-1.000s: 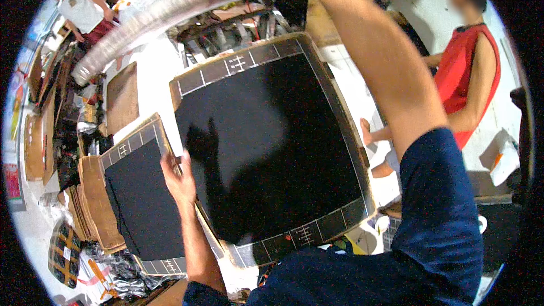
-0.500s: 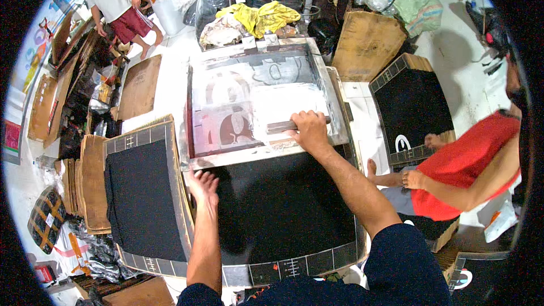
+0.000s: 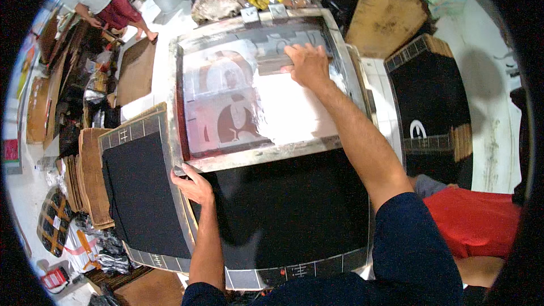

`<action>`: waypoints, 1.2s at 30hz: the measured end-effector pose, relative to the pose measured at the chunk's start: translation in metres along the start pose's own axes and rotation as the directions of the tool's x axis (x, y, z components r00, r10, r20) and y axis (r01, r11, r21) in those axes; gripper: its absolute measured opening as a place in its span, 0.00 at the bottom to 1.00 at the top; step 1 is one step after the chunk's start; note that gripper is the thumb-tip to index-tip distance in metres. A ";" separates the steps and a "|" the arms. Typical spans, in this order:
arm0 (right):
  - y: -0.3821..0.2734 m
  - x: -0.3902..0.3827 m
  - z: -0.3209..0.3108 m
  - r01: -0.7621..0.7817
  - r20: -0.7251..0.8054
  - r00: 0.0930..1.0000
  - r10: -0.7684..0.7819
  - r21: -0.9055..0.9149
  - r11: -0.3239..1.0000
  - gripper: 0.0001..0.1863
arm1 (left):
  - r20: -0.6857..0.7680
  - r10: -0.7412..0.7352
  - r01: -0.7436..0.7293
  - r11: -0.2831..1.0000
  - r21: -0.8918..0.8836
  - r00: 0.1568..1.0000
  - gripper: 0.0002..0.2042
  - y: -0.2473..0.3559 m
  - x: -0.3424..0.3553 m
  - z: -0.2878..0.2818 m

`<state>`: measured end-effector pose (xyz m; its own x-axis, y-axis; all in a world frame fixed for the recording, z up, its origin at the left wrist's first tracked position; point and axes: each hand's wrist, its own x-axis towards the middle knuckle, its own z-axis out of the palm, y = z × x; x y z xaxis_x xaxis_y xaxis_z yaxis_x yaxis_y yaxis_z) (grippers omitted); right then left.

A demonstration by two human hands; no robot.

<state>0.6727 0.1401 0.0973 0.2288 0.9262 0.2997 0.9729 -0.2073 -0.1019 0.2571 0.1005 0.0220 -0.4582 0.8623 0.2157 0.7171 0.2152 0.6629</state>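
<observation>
We judge the metal-framed printing screen (image 3: 226, 107) rigid and weighty, our left hand (image 3: 194, 184) gripping its near corner, our right hand (image 3: 306, 63) closed on the squeegee (image 3: 277, 66).

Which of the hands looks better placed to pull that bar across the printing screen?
Right, probably: the right hand already rests on the squeegee at the screen's far end, while the left hand grips the frame corner.

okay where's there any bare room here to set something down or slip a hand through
Free: the black fabric between the printing frame and the near board edge, right of the left hand; also the black board to the left. Crowded: the frame under the right hand, and the cardboard stacks at far left.
</observation>
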 end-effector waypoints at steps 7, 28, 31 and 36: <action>-0.032 -0.103 -0.052 0.001 0.096 0.995 -0.002 0.003 1.000 0.15 | 0.018 0.017 -0.018 1.000 0.017 1.000 0.31 0.002 0.001 -0.001; -0.021 -0.085 -0.044 -0.011 0.119 0.993 0.018 -0.054 0.998 0.17 | 0.001 0.051 -0.051 0.995 0.085 0.999 0.31 -0.005 0.005 0.005; -0.041 -0.141 -0.063 -0.034 0.098 0.995 0.029 0.049 0.998 0.17 | -0.007 0.049 -0.048 0.995 0.084 0.999 0.32 -0.004 0.003 0.006; -0.050 -0.176 -0.067 -0.032 0.055 0.998 0.029 0.041 0.999 0.17 | 0.115 -0.014 0.019 0.999 -0.042 0.993 0.38 -0.007 0.009 -0.003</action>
<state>0.5857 -0.0332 0.1133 0.2552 0.9357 0.2436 0.9631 -0.2236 -0.1499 0.2465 0.1053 0.0213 -0.4053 0.9060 0.1224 0.6854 0.2126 0.6964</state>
